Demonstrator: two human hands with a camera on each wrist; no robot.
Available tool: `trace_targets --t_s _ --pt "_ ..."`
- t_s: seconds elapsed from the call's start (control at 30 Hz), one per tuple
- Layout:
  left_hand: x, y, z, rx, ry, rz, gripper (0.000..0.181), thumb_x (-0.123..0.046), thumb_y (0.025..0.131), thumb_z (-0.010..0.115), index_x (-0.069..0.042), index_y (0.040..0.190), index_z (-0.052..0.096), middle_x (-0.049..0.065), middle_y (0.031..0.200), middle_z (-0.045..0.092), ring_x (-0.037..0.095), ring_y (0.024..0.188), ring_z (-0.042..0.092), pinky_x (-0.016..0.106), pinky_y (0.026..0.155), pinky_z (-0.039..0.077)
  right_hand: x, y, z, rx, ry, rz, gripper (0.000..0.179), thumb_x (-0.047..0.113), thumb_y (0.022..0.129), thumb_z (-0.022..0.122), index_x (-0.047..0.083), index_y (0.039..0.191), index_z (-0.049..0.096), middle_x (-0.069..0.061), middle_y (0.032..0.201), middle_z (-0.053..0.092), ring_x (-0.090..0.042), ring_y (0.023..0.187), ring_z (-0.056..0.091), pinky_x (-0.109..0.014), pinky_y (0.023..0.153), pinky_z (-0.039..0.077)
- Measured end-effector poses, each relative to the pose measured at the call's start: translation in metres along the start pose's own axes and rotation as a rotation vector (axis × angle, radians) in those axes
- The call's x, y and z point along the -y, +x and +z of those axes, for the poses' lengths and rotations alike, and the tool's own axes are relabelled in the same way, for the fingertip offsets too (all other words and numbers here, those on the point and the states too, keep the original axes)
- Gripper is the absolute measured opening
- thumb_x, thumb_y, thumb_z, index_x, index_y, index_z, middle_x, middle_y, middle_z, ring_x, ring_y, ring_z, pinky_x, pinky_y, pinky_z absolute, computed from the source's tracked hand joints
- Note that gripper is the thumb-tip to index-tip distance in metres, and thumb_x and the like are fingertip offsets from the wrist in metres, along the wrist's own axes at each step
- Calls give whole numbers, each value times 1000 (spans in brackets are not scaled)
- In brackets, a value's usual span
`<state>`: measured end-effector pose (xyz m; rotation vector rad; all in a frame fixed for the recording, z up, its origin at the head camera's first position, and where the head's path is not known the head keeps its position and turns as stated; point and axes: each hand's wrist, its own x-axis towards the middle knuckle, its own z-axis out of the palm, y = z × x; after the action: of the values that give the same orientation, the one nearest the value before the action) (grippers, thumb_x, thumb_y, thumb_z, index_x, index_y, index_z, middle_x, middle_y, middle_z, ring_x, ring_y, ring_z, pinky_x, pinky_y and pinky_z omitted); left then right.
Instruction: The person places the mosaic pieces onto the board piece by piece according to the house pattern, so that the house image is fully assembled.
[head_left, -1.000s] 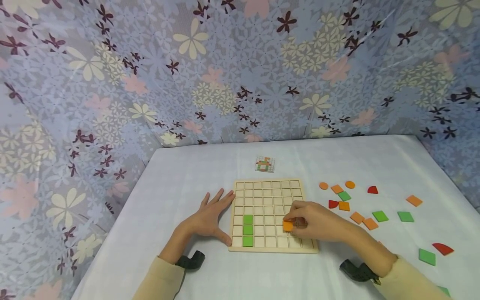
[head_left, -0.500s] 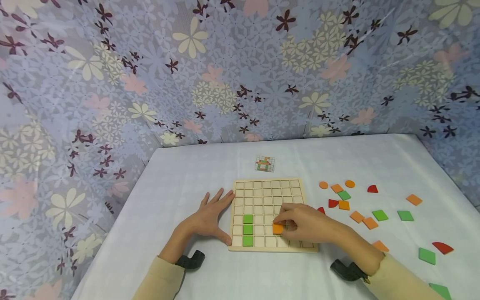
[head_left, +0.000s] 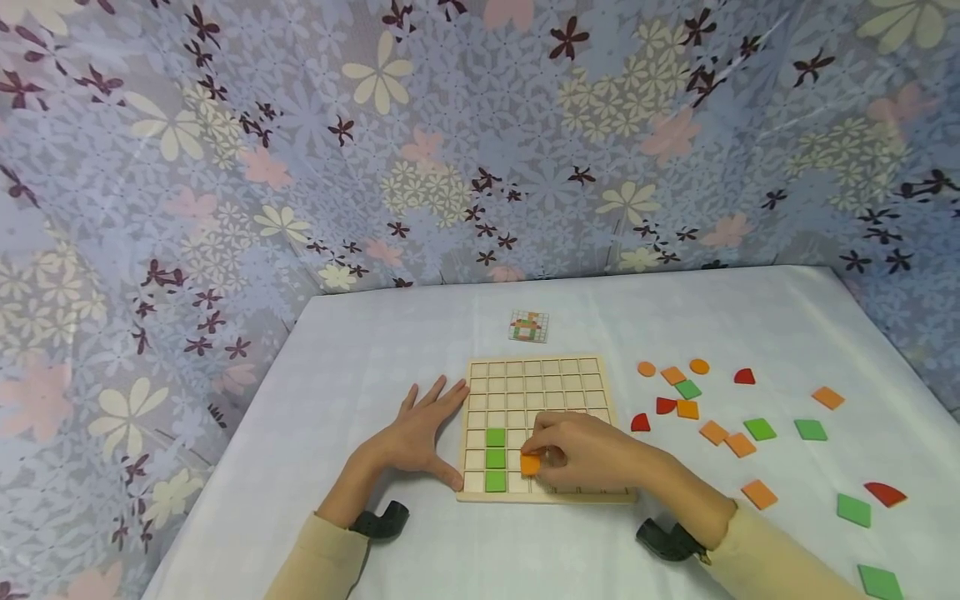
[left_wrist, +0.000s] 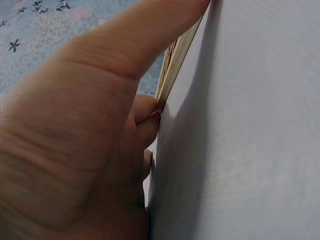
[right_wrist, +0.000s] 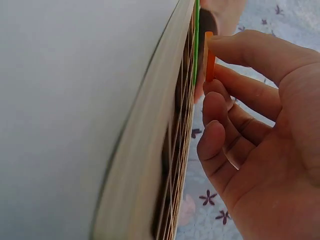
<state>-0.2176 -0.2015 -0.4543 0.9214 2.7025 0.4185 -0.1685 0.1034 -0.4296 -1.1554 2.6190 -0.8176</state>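
Observation:
A wooden grid board (head_left: 536, 383) lies on the white-covered table, with three green square tiles (head_left: 496, 458) stacked in one column near its left side. My right hand (head_left: 588, 450) pinches an orange tile (head_left: 530, 463) between thumb and fingers over the lower part of the board, right of the green column. In the right wrist view the orange tile (right_wrist: 209, 57) stands edge-on, a small gap away from the board (right_wrist: 145, 135). My left hand (head_left: 420, 433) is spread along the board's left edge, thumb and fingertips touching it. The right hand hides several cells.
Orange, green and red tiles lie scattered right of the board, among them an orange square (head_left: 759, 494), a red quarter-circle (head_left: 640, 422) and a green square (head_left: 853, 510). A small pattern card (head_left: 528, 326) lies behind the board. A flowered curtain (head_left: 480, 142) hangs at the back.
My right hand has moved left across the board with the orange tile, toward the green column. The left hand has stayed at the board's edge.

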Motion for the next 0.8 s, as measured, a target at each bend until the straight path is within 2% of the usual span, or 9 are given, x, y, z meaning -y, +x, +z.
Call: trace_targets --t_s 0.33,0.57,0.8 --pt "-1 0 0 11 -8 -13 143 -84 43 70 -20 156 12 -8 160 6 22 146 -4 50 113 -9 13 7 12 28 72 -24 29 19 80 69 24 108 74 14 83 54 -1 64 47 -20 56 42" --pt "-3 0 -3 17 -4 -22 142 -83 44 72 -20 156 12 -7 160 7 22 146 -3 51 113 -9 15 6 15 13 20 -45 30 20 78 70 23 107 74 13 85 55 0 63 46 -18 57 41" --pt "-2 -2 -2 13 -11 -17 142 -83 44 72 -20 156 12 -7 160 7 22 146 -3 51 113 -8 15 7 16 22 23 -47 30 21 78 71 23 108 74 13 85 54 1 63 45 -18 56 40"
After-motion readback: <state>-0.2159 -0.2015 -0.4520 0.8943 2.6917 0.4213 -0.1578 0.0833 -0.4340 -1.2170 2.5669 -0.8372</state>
